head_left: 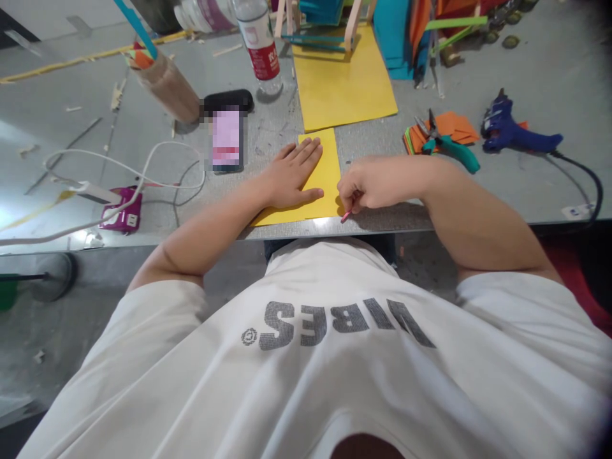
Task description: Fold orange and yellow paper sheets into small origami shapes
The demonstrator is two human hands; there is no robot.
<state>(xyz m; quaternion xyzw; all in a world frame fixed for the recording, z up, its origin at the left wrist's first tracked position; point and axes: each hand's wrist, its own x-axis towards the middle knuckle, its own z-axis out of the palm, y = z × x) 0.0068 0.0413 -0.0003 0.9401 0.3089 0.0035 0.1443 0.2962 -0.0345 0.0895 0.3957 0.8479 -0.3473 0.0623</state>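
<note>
My left hand [296, 175] lies flat, fingers stretched out, on a sheet of yellow paper [329, 172] at the table's front edge. Close by the sheet's right edge, my right hand [361, 183] is closed around a slim pink tool [346, 217]. Only a short end of that tool sticks out below the fingers, so its kind cannot be made out. Part of the yellow sheet is hidden under my left hand and forearm.
Beyond the hands lies a larger yellow sheet [344, 89] with a stick frame on it. A phone [226, 137], bottle [261, 48] and wooden cup [167, 86] stand left; pliers [452, 150], orange paper pieces [459, 127] and a blue glue gun [519, 134] lie right.
</note>
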